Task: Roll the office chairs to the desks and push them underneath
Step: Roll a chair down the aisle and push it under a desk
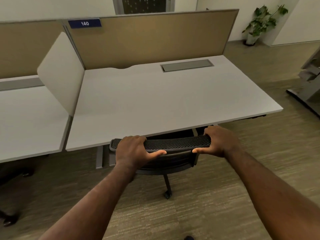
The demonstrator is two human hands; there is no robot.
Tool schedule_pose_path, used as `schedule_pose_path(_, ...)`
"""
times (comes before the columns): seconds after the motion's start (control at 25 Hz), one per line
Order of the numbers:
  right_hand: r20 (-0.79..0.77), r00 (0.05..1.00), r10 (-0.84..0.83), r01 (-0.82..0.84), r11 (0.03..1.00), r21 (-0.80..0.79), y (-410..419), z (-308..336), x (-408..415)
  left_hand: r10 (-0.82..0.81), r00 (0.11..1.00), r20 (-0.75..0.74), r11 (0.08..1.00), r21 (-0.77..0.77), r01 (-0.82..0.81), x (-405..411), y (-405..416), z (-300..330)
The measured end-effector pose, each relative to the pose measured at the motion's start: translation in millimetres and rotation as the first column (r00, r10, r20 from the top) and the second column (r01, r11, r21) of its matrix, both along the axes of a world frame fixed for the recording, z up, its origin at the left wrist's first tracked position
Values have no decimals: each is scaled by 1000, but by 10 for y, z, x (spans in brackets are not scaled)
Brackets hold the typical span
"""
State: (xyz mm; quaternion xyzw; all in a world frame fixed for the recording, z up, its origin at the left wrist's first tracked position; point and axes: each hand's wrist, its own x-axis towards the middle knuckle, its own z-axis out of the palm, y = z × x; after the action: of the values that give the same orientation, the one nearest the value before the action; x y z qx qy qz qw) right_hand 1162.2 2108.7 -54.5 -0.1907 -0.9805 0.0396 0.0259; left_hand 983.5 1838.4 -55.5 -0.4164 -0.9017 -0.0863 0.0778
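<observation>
Left hand point(132, 149) and right hand point(218, 142) both clenched on top of chair point(174, 143) back. Chair sat at front edge of desk point(155, 101), seat mostly under top, back just at edge. One wheel point(167, 194) poked out behind. This chair looked nearly done; small push left. Another chair base point(10, 217) showed at far left, maybe not tucked yet.

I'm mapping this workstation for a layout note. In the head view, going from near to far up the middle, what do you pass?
Patterned carpet floor → black chair caster wheel → black mesh chair backrest top → pale grey desk top → grey cable hatch → tan fabric partition panel.
</observation>
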Motion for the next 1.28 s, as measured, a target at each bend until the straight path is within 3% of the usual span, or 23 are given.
schedule_pose_path(0.8,49,995,91,-92,995,32,1696,9,53,87,996,34,995,48,-88,369,1520,-79)
schedule_pose_path(1.28,7,995,102,-102,993,58,1893,-80,151,87,996,12,996,7,-87,411,1692,-114)
